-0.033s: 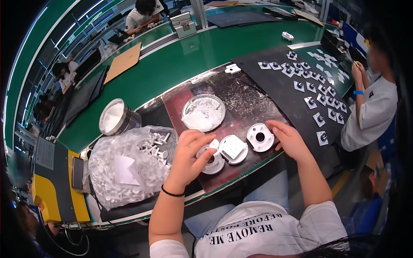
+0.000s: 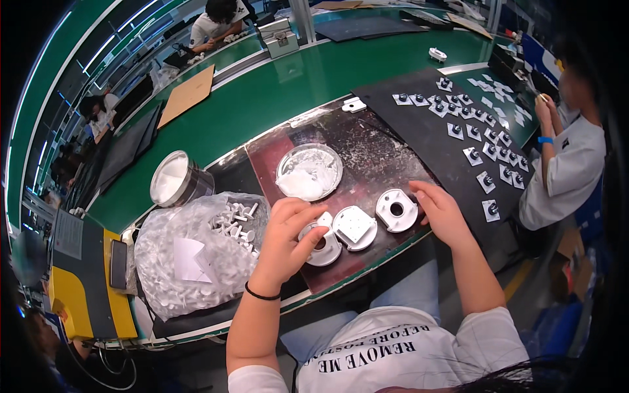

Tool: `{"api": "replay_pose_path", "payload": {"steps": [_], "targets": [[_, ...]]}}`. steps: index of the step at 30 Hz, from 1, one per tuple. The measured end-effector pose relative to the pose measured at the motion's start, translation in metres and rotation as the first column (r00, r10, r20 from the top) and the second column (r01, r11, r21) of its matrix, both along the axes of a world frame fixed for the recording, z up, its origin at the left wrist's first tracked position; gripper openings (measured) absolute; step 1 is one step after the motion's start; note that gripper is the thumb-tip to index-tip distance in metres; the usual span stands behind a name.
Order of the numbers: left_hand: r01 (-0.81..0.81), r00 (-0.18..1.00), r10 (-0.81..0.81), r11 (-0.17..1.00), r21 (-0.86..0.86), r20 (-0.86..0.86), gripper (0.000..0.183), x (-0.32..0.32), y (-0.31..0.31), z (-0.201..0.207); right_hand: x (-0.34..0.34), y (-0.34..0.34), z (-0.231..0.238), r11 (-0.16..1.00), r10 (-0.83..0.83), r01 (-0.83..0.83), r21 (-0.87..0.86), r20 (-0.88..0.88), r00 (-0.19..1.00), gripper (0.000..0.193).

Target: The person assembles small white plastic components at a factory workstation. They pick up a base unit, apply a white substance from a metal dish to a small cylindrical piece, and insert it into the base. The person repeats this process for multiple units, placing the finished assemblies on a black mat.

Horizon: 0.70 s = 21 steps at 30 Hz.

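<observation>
Three white round plastic housings lie in a row before me. My left hand (image 2: 291,234) is over the left housing (image 2: 325,254), thumb and fingers curved and apart; its palm side is hidden, and I cannot tell whether it touches the part. A raised square block tops the middle housing (image 2: 354,227). The right housing (image 2: 407,219) has a dark round hole in its centre. Just to the right of it, my right hand (image 2: 440,211) is open, fingers spread apart, with nothing visible between them.
Behind the housings is a round dish (image 2: 324,171) of white material. A clear bag (image 2: 164,242) of white plastic pieces and a tin (image 2: 204,185) stand left. Small parts on white squares (image 2: 472,157) cover a black mat at right, near a seated co-worker (image 2: 570,150).
My right hand has shifted slightly to the right, away from the right housing's edge. My left hand stays almost in the same place.
</observation>
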<state>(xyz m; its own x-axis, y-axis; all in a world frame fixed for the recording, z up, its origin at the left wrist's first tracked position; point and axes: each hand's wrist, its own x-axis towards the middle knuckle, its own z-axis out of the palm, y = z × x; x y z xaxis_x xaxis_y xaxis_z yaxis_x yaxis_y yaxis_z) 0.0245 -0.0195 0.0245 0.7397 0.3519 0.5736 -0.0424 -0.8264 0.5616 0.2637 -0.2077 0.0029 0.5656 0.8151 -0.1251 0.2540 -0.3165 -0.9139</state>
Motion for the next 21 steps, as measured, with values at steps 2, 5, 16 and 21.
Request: {"api": "replay_pose_path", "payload": {"steps": [2, 5, 16, 21], "targets": [[-0.018, 1.0, 0.018, 1.0, -0.008, 0.011, 0.03, 0.001, 0.0, -0.001, -0.007, -0.005, -0.005, 0.993, -0.085, 0.058, 0.106, 0.269, 0.959, 0.051], [-0.028, 0.999, 0.028, 1.0, -0.001, 0.019, 0.029, 0.009, -0.002, 0.001, -0.023, -0.007, -0.013, 0.991, -0.075, 0.018, 0.132, 0.443, 0.894, 0.073], [-0.013, 0.997, 0.01, 0.999, -0.047, -0.071, 0.028, 0.048, -0.01, 0.024, -0.025, -0.002, -0.021, 0.985, -0.07, -0.042, 0.168, 0.613, 0.787, 0.072], [-0.092, 0.995, 0.086, 0.986, -0.137, -0.052, 0.027, 0.032, -0.007, 0.017, -0.023, 0.0, -0.028, 0.985, -0.1, -0.02, 0.174, 0.651, 0.753, 0.072]]}}
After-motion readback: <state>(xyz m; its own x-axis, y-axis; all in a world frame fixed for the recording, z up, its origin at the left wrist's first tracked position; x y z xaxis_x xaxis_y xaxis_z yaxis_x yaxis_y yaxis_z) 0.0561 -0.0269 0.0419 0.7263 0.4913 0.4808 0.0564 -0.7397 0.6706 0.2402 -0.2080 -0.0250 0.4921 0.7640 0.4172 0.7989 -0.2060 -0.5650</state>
